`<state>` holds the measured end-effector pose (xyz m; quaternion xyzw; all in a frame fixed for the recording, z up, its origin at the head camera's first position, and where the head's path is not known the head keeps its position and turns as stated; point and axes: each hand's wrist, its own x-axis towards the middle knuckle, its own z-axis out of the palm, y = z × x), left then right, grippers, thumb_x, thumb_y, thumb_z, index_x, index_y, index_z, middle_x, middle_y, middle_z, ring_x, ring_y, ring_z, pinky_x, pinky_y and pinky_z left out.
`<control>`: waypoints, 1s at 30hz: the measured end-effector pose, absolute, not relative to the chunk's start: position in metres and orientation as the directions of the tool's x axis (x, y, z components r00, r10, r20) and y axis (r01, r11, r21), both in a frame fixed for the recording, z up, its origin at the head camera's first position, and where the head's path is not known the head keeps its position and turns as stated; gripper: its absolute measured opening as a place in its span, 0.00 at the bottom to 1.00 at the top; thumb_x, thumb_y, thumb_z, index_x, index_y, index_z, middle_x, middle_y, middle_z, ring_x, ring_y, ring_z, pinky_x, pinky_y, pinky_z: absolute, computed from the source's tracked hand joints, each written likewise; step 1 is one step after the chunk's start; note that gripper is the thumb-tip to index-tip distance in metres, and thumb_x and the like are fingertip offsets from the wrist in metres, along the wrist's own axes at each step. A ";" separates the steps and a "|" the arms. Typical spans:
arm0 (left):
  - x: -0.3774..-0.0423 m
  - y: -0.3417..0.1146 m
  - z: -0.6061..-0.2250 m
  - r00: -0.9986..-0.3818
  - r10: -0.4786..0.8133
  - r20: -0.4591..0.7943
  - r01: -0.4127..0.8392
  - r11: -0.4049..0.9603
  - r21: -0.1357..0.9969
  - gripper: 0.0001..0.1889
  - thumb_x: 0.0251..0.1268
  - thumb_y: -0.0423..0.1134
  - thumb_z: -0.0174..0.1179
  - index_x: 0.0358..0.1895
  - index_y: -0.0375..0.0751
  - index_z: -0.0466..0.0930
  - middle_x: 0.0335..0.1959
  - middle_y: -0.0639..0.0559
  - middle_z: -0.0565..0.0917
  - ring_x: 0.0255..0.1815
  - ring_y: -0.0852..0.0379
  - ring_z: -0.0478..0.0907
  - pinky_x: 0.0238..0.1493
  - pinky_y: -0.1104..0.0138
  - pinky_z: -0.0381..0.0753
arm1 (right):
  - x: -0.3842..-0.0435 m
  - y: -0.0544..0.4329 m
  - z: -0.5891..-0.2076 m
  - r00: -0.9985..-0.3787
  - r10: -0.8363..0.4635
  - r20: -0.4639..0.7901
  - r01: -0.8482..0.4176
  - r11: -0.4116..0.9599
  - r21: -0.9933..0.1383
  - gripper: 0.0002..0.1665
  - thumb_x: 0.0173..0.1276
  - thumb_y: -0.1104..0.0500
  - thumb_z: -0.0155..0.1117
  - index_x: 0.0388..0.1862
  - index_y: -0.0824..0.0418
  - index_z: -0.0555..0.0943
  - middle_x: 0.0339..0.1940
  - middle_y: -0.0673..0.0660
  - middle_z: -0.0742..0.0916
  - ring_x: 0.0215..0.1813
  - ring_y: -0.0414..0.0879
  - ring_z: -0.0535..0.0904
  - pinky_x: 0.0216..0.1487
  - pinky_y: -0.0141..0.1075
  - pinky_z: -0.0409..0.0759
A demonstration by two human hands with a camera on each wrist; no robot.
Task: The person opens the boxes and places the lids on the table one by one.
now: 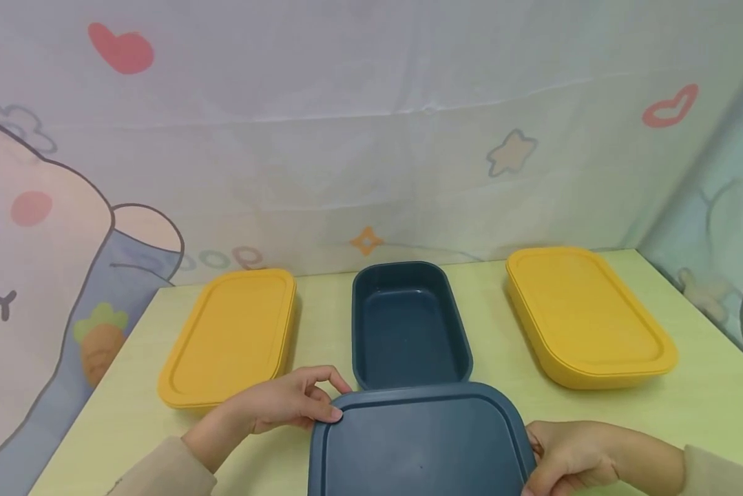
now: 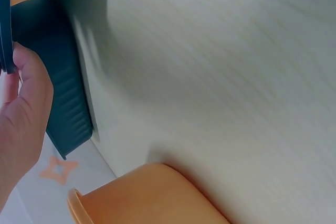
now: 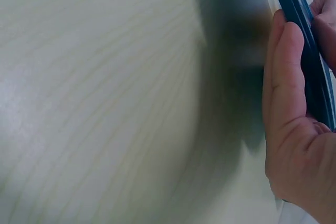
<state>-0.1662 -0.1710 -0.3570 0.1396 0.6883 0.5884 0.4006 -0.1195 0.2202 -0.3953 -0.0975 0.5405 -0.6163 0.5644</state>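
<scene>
A dark blue lid [image 1: 421,448] with a raised rim is held above the table, in front of a dark blue rectangular box [image 1: 408,331] that stands uncovered with nothing inside. My left hand [image 1: 293,401] pinches the lid's far left corner between thumb and fingers. On the right edge, my right hand [image 1: 572,455] grips the lid, its thumb on top. The right wrist view shows those fingers [image 3: 289,72] lying along the underside of the lid [image 3: 302,30]. In the left wrist view the blue box [image 2: 58,72] is partly behind the left hand [image 2: 26,108].
A yellow lidded box [image 1: 231,334] stands left of the blue one, close beyond the left wrist. Another yellow lidded box [image 1: 588,310] stands at the right. Behind the pale table [image 1: 321,324] hangs a printed cloth [image 1: 371,151].
</scene>
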 end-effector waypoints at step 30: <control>-0.155 -0.163 -0.362 -0.632 0.662 -0.404 -0.303 0.269 0.914 0.15 0.59 0.32 0.62 0.48 0.36 0.71 0.23 0.53 0.81 0.28 0.61 0.74 0.34 0.69 0.76 | -0.122 0.239 -0.380 -0.541 -0.725 -0.426 0.446 0.183 -0.876 0.08 0.62 0.66 0.60 0.40 0.63 0.73 0.22 0.47 0.81 0.26 0.37 0.79 0.32 0.30 0.80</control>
